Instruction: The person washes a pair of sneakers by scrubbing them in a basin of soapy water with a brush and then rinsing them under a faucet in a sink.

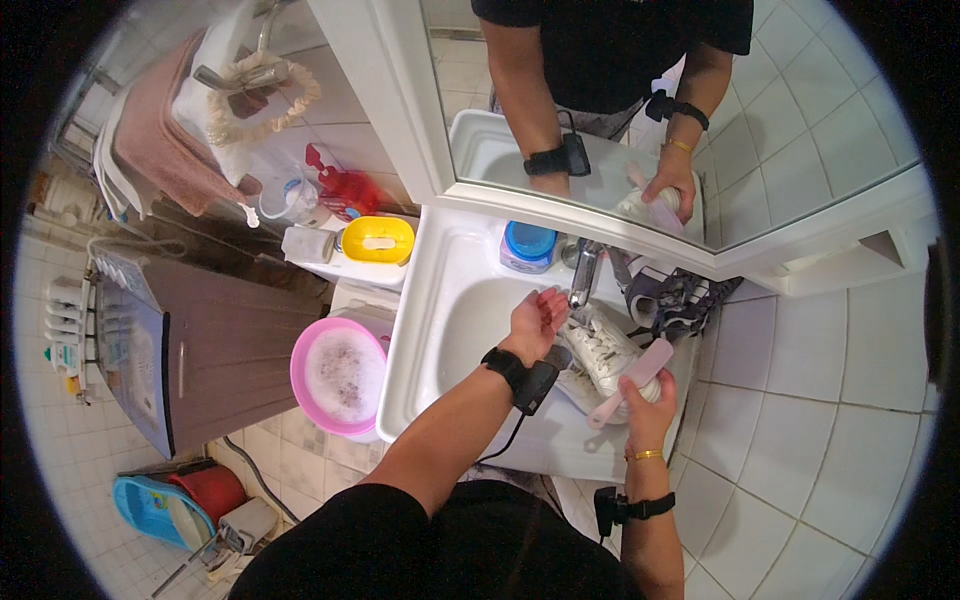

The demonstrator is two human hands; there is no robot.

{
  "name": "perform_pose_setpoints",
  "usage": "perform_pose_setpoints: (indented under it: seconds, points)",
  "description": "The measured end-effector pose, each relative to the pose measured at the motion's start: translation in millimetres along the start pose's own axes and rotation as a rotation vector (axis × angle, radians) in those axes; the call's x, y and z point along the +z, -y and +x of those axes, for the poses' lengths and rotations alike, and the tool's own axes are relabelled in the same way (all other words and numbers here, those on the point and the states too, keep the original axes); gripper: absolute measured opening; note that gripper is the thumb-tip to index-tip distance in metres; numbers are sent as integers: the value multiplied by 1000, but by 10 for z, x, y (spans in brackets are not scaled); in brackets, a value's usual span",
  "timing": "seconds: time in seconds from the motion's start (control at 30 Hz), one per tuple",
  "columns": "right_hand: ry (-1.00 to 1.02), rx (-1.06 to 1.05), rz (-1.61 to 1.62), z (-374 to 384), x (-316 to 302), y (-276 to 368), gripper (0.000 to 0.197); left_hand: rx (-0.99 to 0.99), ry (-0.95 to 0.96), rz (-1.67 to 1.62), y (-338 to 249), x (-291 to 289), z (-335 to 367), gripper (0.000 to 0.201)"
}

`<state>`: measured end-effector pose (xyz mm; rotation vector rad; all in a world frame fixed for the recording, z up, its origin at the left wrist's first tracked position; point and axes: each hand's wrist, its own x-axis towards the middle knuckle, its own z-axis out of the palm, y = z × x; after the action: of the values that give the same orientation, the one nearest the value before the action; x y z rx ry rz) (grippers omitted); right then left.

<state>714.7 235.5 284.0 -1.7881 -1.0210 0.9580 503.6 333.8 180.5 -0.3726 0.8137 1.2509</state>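
My left hand [537, 322] is at the basin with its palm turned up and its fingers slightly curled apart, just left of the metal faucet [584, 275]. Nothing lies in it. A white lace-up sneaker [602, 348] rests on the right side of the white sink [415, 330], and part of a second pale shoe [577, 385] shows beneath it. My right hand [650, 408] grips a pink brush [648, 364] by its handle, over the toe of the white sneaker. Whether its fingers also hold the shoe is hidden.
A blue-lidded jar [530, 242] and dark grey shoes [680, 300] stand at the sink's back. Left of the sink are a pink-rimmed bucket [297, 372] of foamy water and a yellow soap dish [378, 240]. A mirror [640, 120] hangs above; a washing machine [220, 340] stands farther left.
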Motion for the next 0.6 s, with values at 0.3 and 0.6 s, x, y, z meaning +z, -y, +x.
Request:
perform_pose_setpoints:
  seconds: [0.3,0.6]
  points:
    - [-11,94,134,-94,-32,145,57,-94,11,7,143,42,178,35]
    - [4,6,15,0,-47,-21,62,80,51,-410,-569,-556,247,30]
